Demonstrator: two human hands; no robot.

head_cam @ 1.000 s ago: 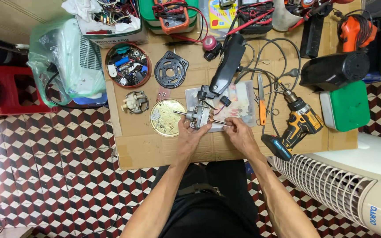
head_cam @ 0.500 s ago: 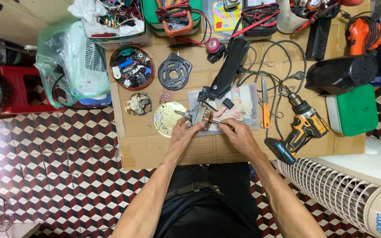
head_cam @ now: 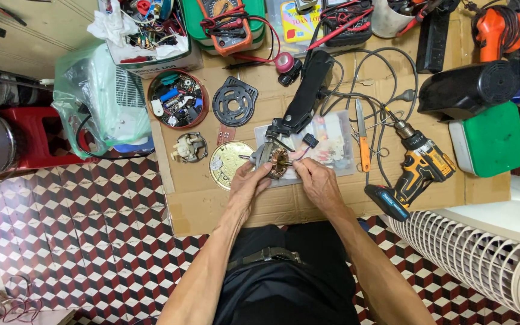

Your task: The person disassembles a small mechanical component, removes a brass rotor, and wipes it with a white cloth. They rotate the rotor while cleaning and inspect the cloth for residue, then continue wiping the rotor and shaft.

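Observation:
A small electric motor [head_cam: 277, 161] with copper windings sits over a flattened cardboard sheet [head_cam: 200, 204] on the floor. My left hand [head_cam: 249, 183] grips the motor from its left side. My right hand [head_cam: 315, 180] pinches at the motor's right side, fingertips touching the windings and thin wires. A black plastic arm [head_cam: 305, 96] runs up and away from the motor. A clear plastic bag [head_cam: 338, 141] lies under and right of the motor.
A gold disc [head_cam: 227, 164], a black round plate [head_cam: 234, 101], a bowl of small parts [head_cam: 174, 99], a yellow cordless drill [head_cam: 419, 168], an orange-handled knife [head_cam: 363, 150], a green box [head_cam: 492, 139] and a white fan grille [head_cam: 482, 259] surround me.
The motor has been turned in my hands so its copper windings face up. Both hands stay on it at the same spot.

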